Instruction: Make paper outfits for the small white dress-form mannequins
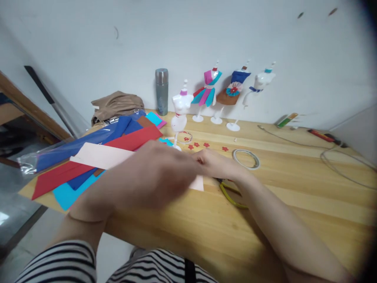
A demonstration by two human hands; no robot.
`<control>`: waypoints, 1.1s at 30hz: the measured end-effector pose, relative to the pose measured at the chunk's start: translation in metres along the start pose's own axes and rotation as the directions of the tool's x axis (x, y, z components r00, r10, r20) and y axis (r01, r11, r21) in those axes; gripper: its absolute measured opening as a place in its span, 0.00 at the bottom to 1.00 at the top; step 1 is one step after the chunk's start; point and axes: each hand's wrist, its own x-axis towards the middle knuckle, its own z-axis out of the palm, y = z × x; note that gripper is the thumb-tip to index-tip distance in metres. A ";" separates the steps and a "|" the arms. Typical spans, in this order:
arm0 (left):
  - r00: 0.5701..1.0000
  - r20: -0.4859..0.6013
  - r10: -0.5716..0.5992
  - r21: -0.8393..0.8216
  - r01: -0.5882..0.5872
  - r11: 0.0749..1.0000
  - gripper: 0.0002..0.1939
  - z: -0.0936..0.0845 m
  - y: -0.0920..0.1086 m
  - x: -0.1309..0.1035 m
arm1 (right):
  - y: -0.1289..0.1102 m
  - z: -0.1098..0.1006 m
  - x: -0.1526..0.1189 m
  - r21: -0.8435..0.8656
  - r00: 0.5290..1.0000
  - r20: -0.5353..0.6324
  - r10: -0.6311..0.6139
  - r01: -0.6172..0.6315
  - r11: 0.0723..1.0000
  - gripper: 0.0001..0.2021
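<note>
My left hand [160, 173], smeared by motion, crosses in front of my right hand [213, 163] above the table; its fingers cannot be made out. My right hand is closed, its fingers curled and partly hidden, and whatever they hold does not show. Under the hands lies a pale pink piece [198, 183]. Yellow-handled scissors [231, 196] rest beside my right wrist, partly covered by the forearm. Just beyond the hands stands a small white mannequin [182, 102] with a purple neck band. Several red flower cutouts [206, 145] are on the table near it.
Coloured strips [135, 138] and a plastic bag spread over the left side. Three partly or fully dressed mannequins [209, 88] stand by the wall, near a grey thermos [161, 92]. A tape roll [246, 158] and a cable [290, 137] lie to the right.
</note>
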 end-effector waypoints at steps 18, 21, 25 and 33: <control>0.866 0.310 -0.392 0.613 0.134 0.779 0.10 -0.006 -0.062 0.167 | 0.004 0.005 0.006 0.003 0.988 0.114 0.103 -0.104 0.995 0.09; 0.887 0.338 -0.316 0.485 0.123 0.866 0.15 -0.043 -0.046 0.166 | 0.001 -0.001 0.003 0.024 0.998 0.030 0.061 -0.062 0.998 0.14; 0.825 0.543 -0.153 0.046 0.153 0.987 0.13 -0.071 -0.004 0.165 | -0.008 -0.012 -0.004 0.259 0.962 -0.266 0.065 0.006 0.966 0.21; 0.792 0.604 0.083 -0.213 0.060 0.975 0.11 -0.028 0.049 0.188 | -0.021 -0.027 -0.020 0.564 0.866 -0.471 0.168 0.149 0.813 0.20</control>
